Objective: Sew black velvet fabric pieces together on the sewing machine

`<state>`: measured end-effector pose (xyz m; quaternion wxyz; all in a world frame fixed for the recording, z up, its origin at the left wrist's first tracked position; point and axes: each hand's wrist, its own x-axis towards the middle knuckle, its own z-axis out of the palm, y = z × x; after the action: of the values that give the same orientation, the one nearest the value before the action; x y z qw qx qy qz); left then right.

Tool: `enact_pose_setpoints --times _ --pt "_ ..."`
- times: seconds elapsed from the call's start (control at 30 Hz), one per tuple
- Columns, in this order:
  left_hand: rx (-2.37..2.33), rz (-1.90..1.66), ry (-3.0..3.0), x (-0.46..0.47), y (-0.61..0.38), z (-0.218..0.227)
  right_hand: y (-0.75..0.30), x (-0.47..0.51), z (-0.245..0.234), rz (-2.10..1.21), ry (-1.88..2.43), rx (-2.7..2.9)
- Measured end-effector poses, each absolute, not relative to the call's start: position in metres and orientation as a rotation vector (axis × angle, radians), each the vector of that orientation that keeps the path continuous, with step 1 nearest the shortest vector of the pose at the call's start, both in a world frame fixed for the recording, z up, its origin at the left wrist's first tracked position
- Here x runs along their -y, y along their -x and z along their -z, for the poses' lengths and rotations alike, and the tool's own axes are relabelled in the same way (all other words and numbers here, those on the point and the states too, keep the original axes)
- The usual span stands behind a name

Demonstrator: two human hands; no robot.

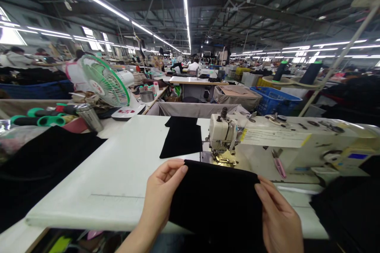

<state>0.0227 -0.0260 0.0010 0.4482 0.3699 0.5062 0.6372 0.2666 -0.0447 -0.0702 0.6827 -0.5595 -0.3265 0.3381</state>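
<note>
A piece of black fabric [219, 205] hangs between my two hands in front of the sewing machine. My left hand [166, 182] pinches its upper left corner between thumb and fingers. At the upper right corner, my right hand [276, 209] grips the cloth the same way. The top edge is stretched nearly straight and looks folded. Just beyond it is the sewing machine [225, 132], its needle area lit yellow. Further black cut pieces [182, 136] lie flat on the white table [118, 166], left of the machine head.
Pink-handled snips [279, 164] rest against the machine body. More black fabric lies at the right [347, 205] and left [53, 154]. On the left stand a green fan [105, 77], a steel flask [89, 116] and thread spools [38, 118]. Behind is a blue basket [274, 101].
</note>
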Motion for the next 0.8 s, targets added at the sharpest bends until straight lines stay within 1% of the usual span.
enact_pose_setpoints --times 0.23,0.47,0.6,0.7,0.8 --pt "-1.21 -1.644 -0.875 0.027 -0.022 0.0 -0.264 0.048 0.057 -0.789 1.273 0.617" --pt "-1.222 -1.631 -0.871 0.026 -0.021 -0.004 -0.259 0.052 0.046 -0.766 1.209 0.653" --pt "-1.289 -1.717 -0.837 0.024 -0.02 -0.005 -0.254 0.053 0.035 -0.793 1.149 0.703" --pt "-1.307 -1.778 -0.881 0.02 -0.012 0.005 -0.251 0.05 0.029 -0.838 1.093 0.726" --pt "-1.355 -1.719 -0.969 0.014 0.001 0.021 -0.248 0.048 0.028 -0.876 1.043 0.694"
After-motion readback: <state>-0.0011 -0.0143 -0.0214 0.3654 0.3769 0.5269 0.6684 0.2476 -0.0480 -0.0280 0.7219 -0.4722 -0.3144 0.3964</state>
